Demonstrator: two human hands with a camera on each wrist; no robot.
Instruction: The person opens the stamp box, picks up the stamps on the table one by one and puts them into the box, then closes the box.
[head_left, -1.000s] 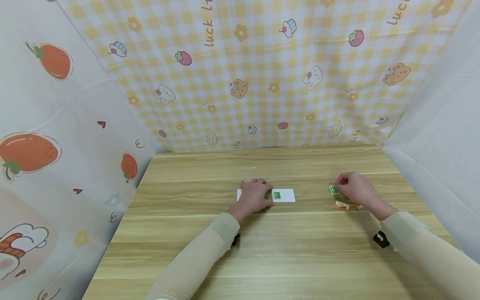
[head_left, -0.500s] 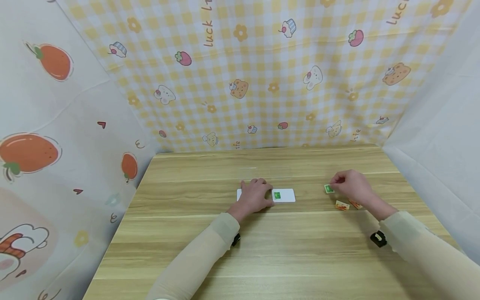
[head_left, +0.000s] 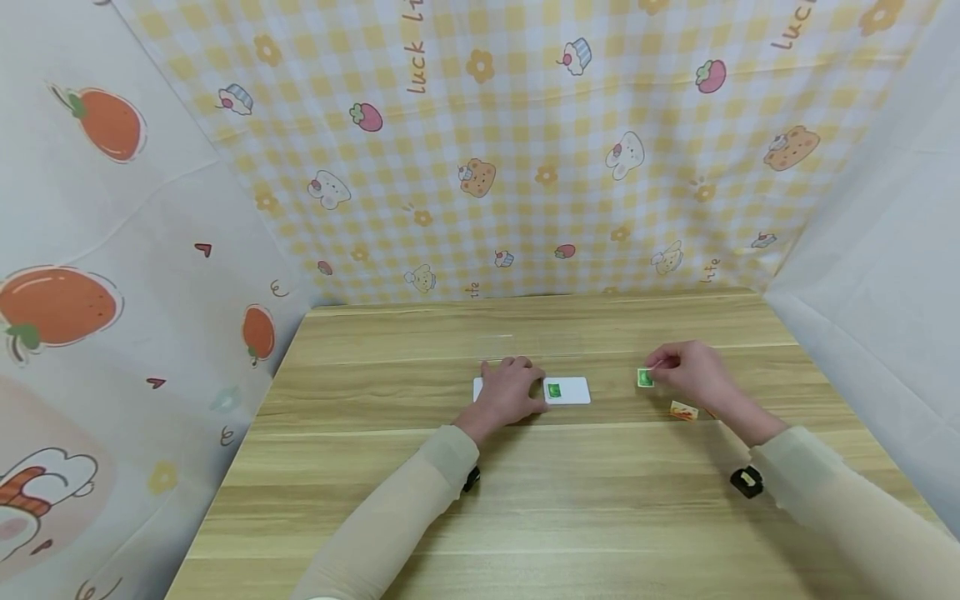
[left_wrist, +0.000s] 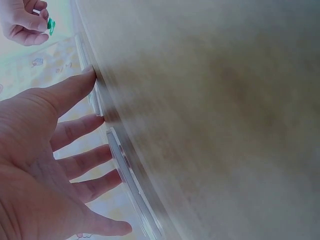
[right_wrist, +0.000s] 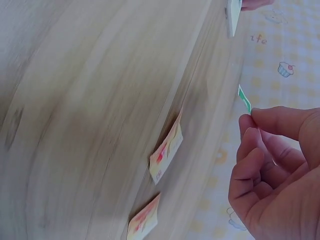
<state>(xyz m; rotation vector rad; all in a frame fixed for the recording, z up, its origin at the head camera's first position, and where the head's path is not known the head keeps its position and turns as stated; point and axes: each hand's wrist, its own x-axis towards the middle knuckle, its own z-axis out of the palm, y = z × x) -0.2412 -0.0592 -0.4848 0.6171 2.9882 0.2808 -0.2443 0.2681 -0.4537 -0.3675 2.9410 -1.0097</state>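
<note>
The left hand [head_left: 510, 392] rests with spread fingertips on two white cards lying side by side, as the left wrist view also shows at the hand [left_wrist: 45, 145]. On the right white card [head_left: 576, 391] lies a small green piece [head_left: 554, 390]. Between thumb and index finger, the right hand [head_left: 693, 375] pinches another green piece [head_left: 645, 377], held off the table in the right wrist view, where the piece [right_wrist: 244, 99] stands out from the fingertips. Near that hand lies an orange-patterned piece [head_left: 684, 411]; a second patterned piece [right_wrist: 143, 219] shows in the right wrist view.
Two clear rectangular items [head_left: 561, 345] lie flat behind the white cards. The wooden table [head_left: 525, 517] meets a yellow checked cloth at the back and pale cloths on both sides. A black device is at each wrist.
The right hand has moved left with the pinched green piece, toward the white cards. The left hand has stayed in place.
</note>
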